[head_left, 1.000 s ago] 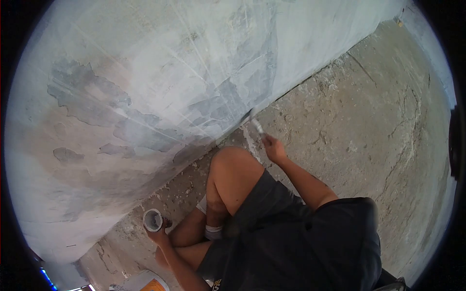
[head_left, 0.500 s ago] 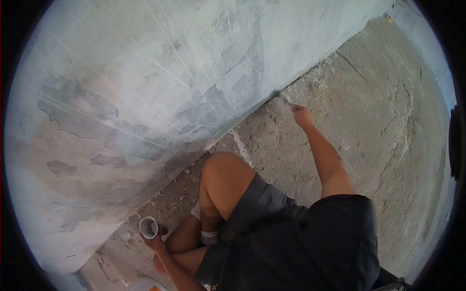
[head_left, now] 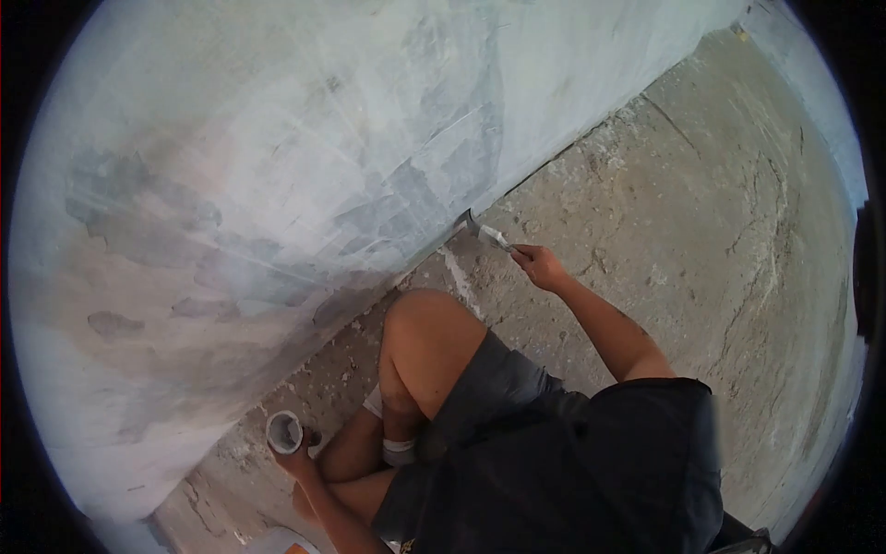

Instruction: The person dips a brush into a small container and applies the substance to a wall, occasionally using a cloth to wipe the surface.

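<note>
My right hand (head_left: pixel 543 266) is closed on the handle of a brush (head_left: pixel 492 237) smeared with white. The dark tip of the brush is at the foot of the wall (head_left: pixel 406 111), where it meets the floor. Low on the left, my left hand (head_left: pixel 293 459) holds a round cup (head_left: pixel 284 432) with greyish-white stuff inside, its mouth facing up. Grey patches and pale streaks mark the wall.
The rough concrete floor (head_left: pixel 646 231) has cracks and white spots. My bent knee (head_left: pixel 426 323) is close to the wall. A whitish object with an orange mark (head_left: pixel 280 543) lies at the bottom edge.
My right hand and the brush have moved left and down along the foot of the wall, nearer my knee. My left hand and the cup have hardly moved.
</note>
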